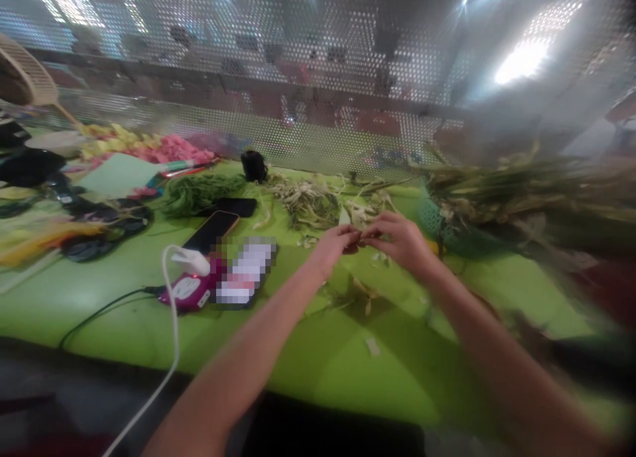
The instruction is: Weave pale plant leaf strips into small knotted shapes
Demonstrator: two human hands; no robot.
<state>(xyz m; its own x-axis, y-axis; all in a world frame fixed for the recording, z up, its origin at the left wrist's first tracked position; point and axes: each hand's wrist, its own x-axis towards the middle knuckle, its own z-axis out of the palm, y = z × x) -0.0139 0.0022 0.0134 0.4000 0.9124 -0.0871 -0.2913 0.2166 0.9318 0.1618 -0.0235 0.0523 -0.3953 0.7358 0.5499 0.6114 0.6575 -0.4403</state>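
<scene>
My left hand (338,244) and my right hand (395,240) meet over the green table, fingertips pinched close together. What they pinch is too small and blurred to name. A pale pointed piece (344,216) shows just above my left fingers; I cannot tell whether it is held or lies behind. Past the hands is a heap of dried, pale plant stems (311,202). Small plant scraps and a dry sprig (366,293) lie beneath and in front of my hands.
At right, a green basket (431,212) bears long dried stalks (501,185). Left of my arms are a lit phone (248,271), a dark phone (212,230) and a purple power socket (186,293) with a white cable. Behind stand green fibres (201,193) and a black cup-like object (254,166).
</scene>
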